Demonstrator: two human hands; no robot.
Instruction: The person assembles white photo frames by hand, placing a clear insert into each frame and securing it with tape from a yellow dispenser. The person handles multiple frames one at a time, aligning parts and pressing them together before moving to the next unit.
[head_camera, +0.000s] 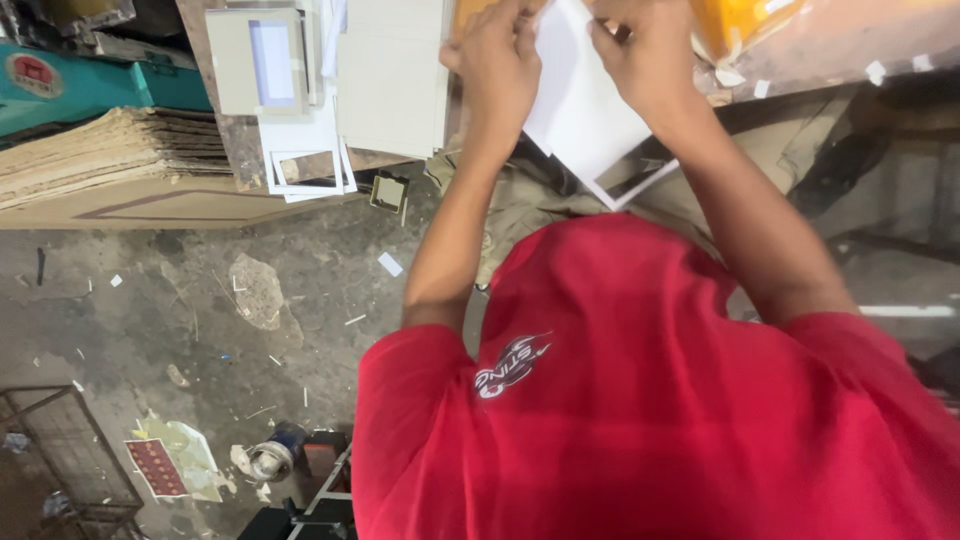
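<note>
My left hand (497, 62) and my right hand (643, 52) both grip a white cardboard sheet (580, 105) near the top of the view, one hand on each side of it. The sheet hangs down over the edge of a worktable (820, 55). A white frame-like piece with a cut-out window (630, 185) shows just below the sheet. My red shirt (640, 400) fills the lower right of the view.
To the left on the table lie a stack of white window frames (305, 165), a flat grey-white board (392, 80) and a boxed piece (258, 62). Brown corrugated sheets (100, 150) are piled at far left. The concrete floor (200, 300) holds scraps, a wire rack (60, 450) and a tape roll (268, 460).
</note>
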